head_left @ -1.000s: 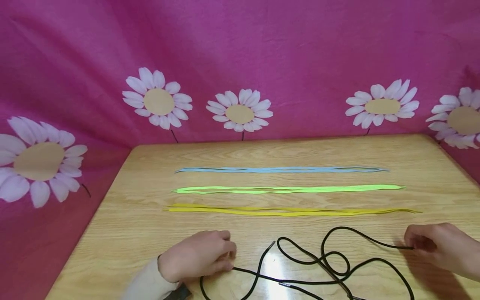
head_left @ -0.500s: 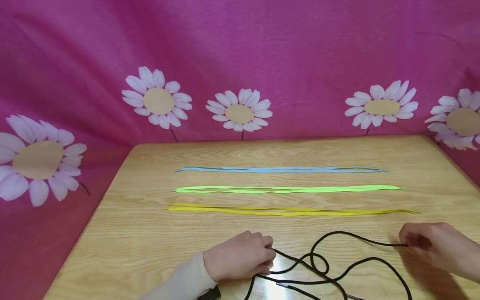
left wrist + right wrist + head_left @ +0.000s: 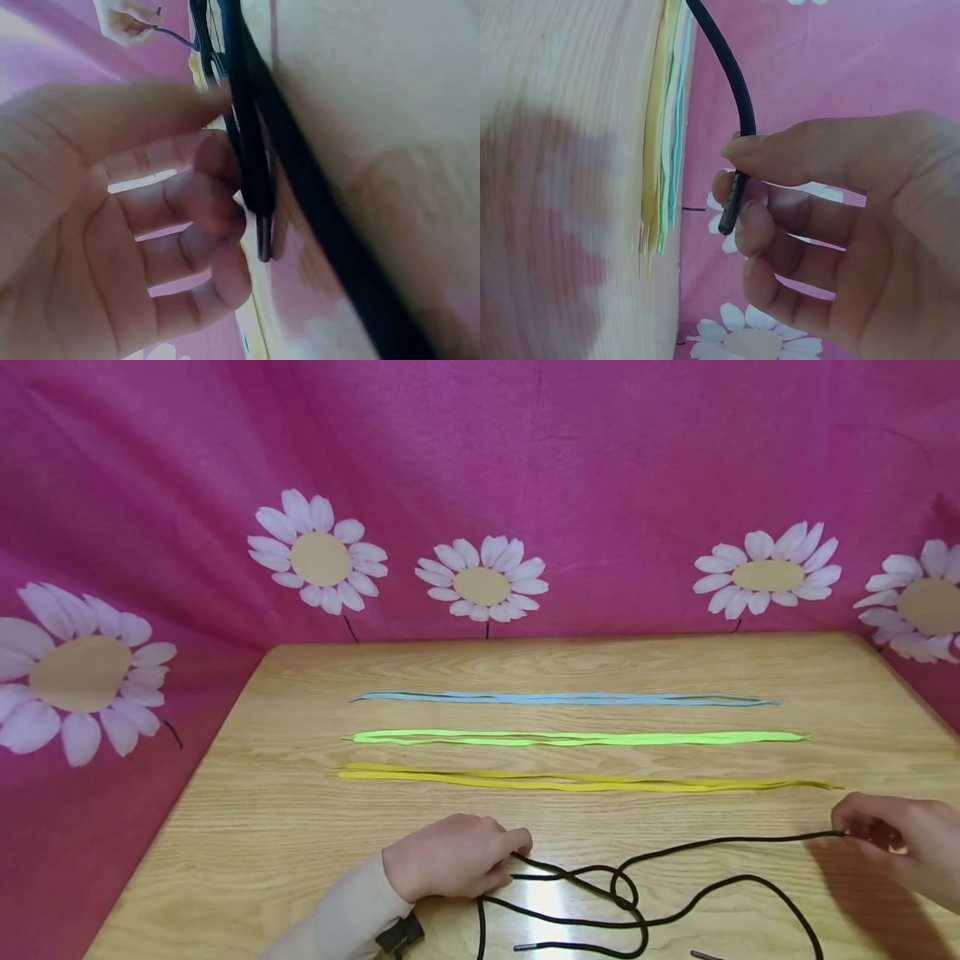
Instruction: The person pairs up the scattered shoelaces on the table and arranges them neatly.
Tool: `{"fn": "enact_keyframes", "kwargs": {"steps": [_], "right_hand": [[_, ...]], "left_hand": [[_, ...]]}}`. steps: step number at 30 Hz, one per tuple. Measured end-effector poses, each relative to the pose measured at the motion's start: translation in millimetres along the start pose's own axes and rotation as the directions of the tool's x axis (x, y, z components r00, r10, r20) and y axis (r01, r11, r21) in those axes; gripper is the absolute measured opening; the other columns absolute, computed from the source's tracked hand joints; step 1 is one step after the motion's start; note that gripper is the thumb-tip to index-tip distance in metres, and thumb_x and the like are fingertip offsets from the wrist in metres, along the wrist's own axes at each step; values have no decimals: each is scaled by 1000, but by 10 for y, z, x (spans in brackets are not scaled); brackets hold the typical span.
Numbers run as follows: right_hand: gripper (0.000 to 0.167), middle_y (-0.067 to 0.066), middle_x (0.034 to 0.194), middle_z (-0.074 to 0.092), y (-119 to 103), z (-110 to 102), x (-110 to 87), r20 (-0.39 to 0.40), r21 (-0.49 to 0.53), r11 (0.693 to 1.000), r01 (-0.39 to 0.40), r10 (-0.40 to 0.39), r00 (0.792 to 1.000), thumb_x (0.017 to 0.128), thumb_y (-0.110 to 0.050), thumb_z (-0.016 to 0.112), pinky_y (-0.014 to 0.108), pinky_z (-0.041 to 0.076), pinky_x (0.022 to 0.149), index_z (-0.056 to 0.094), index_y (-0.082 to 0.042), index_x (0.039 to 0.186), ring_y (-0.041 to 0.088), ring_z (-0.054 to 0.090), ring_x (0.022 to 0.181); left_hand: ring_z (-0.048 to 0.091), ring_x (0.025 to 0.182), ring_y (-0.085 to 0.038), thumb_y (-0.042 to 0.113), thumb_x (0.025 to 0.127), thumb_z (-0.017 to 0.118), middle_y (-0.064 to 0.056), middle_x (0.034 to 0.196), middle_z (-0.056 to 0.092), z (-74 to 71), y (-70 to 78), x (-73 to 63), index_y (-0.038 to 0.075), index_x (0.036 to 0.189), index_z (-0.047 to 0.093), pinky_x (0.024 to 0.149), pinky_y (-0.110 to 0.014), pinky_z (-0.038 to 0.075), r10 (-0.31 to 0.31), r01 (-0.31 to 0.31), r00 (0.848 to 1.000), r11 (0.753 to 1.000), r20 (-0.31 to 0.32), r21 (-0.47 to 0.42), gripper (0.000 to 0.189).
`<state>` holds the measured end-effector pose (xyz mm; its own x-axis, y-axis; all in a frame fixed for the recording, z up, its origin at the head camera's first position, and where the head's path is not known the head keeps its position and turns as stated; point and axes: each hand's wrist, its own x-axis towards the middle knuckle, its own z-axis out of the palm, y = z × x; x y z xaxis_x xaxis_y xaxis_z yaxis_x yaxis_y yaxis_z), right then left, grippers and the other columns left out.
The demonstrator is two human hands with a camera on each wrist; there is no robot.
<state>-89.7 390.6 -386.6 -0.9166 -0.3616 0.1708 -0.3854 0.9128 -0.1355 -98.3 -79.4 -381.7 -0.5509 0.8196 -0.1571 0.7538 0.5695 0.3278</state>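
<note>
Black round shoelaces [image 3: 562, 920] lie in loose loops on the table at the front. My right hand [image 3: 903, 847] pinches one lace end between thumb and fingers; in the right wrist view the hard tip [image 3: 733, 202] pokes out below the thumb. From there the lace runs left, raised a little near that hand. My left hand [image 3: 457, 856] is low over the table at the left of the tangle, curled fingers pinching black lace. In the left wrist view a lace tip [image 3: 264, 238] hangs by its fingertips. Two more tips, one a metal-looking tip [image 3: 527, 947], lie near the front edge.
Beyond the hands, three pairs of flat laces lie stretched in rows: a yellow pair [image 3: 585, 783], a green pair [image 3: 637, 739] and a blue pair [image 3: 570, 698]. Behind the wooden table [image 3: 247, 743] hangs a pink cloth [image 3: 600, 460] with printed daisies.
My left hand moved right to the tangle, took up black lace and drew back slightly left. My right hand shifted a little left, then back right, pulling its lace straighter. The loops have tightened.
</note>
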Motion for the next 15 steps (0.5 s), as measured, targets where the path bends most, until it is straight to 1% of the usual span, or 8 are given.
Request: {"fn": "enact_keyframes", "kwargs": {"steps": [2, 4, 6, 9, 11, 13, 15], "right_hand": [[43, -21, 66, 39, 20, 3, -13, -53, 23, 999, 23, -22, 998, 59, 16, 77, 21, 33, 47, 57, -17, 79, -7, 32, 57], [45, -23, 66, 38, 33, 4, -22, -105, 40, 998, 47, -43, 994, 56, 18, 77, 21, 33, 47, 56, -16, 78, -8, 33, 56], [45, -23, 66, 38, 58, 7, -26, -112, 52, 997, 50, -44, 993, 57, 18, 76, 20, 33, 46, 56, -15, 79, -8, 34, 56], [45, -23, 65, 38, 105, 18, -31, -113, 72, 996, 50, -41, 993, 58, 20, 74, 20, 33, 46, 54, -14, 79, -8, 34, 56], [45, -22, 64, 37, 130, 21, -39, -112, 98, 994, 49, -37, 993, 59, 22, 72, 20, 31, 45, 54, -13, 79, -7, 33, 56], [45, -22, 64, 37, 160, 25, -48, -127, 148, 987, 62, -43, 991, 60, 25, 69, 19, 28, 44, 53, -12, 79, -6, 32, 55], [44, -22, 64, 37, 207, 36, -59, -156, 190, 978, 82, -52, 986, 66, 24, 68, 19, 26, 43, 53, -15, 80, -6, 32, 54]], "left_hand": [[44, 62, -1, 9, 90, 65, 11, 70, 52, -12, -18, -11, 17, 89, 59, 62, -16, 38, 3, -3, 1000, 1000, -9, 6, 10], [42, 62, -2, 5, 87, 65, 12, 68, 50, -30, -37, -34, 18, 78, 55, 61, -16, 36, 6, -6, 1000, 1000, -27, 12, 18], [38, 61, -3, 3, 85, 66, 12, 66, 43, -58, -66, -65, 18, 74, 50, 60, -16, 32, 10, -11, 999, 1000, -34, -6, 24], [36, 61, -4, 4, 84, 66, 11, 65, 38, -124, -117, -127, 18, 73, 46, 60, -17, 31, 9, -11, 998, 999, -57, -37, 26], [36, 60, -4, 6, 87, 65, 10, 64, 36, -183, -159, -177, 18, 75, 46, 59, -17, 31, 1, -7, 997, 997, -75, -76, 25], [36, 59, -3, 10, 89, 65, 10, 63, 35, -246, -202, -240, 18, 77, 46, 58, -18, 31, -22, 11, 995, 994, -100, -108, 24], [35, 57, -3, 10, 91, 63, 10, 62, 34, -301, -244, -315, 17, 79, 46, 56, -18, 31, -54, 35, 991, 988, -125, -154, 21]]}}
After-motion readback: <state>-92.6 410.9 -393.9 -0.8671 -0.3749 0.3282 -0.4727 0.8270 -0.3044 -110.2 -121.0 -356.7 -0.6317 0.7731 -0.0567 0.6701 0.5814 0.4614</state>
